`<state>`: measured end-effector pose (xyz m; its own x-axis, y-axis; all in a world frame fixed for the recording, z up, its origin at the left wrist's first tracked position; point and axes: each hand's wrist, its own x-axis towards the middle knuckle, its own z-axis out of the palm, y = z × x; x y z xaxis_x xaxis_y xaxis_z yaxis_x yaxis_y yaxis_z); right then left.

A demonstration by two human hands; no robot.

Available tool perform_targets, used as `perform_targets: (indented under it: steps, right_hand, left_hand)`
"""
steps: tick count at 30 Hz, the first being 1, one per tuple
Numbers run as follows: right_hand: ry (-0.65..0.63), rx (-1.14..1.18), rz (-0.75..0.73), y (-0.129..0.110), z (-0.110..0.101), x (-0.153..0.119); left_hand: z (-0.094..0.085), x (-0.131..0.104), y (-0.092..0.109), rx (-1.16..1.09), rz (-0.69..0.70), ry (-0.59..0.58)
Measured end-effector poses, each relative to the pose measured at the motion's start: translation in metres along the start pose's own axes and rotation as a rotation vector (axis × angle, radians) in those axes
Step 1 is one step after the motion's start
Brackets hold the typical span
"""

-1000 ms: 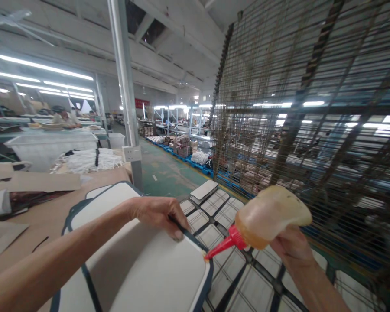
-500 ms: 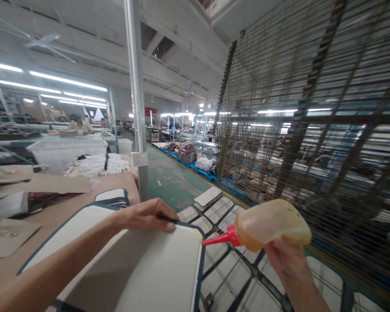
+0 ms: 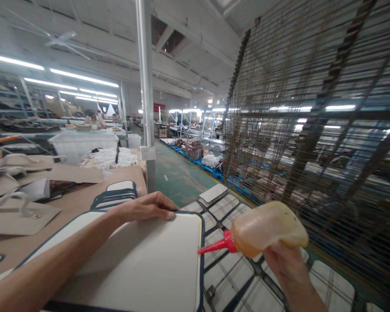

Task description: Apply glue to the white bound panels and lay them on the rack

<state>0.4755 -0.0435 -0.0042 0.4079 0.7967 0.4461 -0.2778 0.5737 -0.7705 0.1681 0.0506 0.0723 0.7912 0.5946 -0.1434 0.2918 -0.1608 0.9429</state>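
My left hand [image 3: 154, 207] grips the far edge of a white panel with dark blue edging [image 3: 143, 255], thumb on top and fingers curled over the rim. In my right hand [image 3: 284, 255] is a squeeze bottle of amber glue [image 3: 269, 227], tipped on its side. Its red nozzle [image 3: 216, 245] points left and touches the panel's right border. A thin yellowish glue line runs along that border from the far right corner down to the tip. Beneath this panel lies another white one with the same edging.
Stacked dark-edged panels [image 3: 115, 197] sit on the brown table [image 3: 130, 175], with beige bag pieces [image 3: 22, 212] at left. A wire rack [image 3: 230, 242] holding white panels stands below my right hand. A metal post [image 3: 146, 86] rises ahead; tall wire racks [image 3: 312, 108] lean at right.
The nozzle has moved down along the panel's right border toward me, and the yellowish line behind it is longer. My left hand keeps its hold. The camera view has turned slightly left.
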Motion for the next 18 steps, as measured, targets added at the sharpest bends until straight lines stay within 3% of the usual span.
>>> perform_targets:
  steps: [4,18]
  right_hand:
    - [-0.073,0.006,0.08,0.003,-0.006,0.0]
    - [-0.051,0.001,0.245,0.015,-0.01,0.001]
  left_hand:
    - [0.0,-0.003,0.0,-0.064,-0.048,0.031]
    - [-0.02,-0.008,-0.035,-0.233,-0.077,0.113]
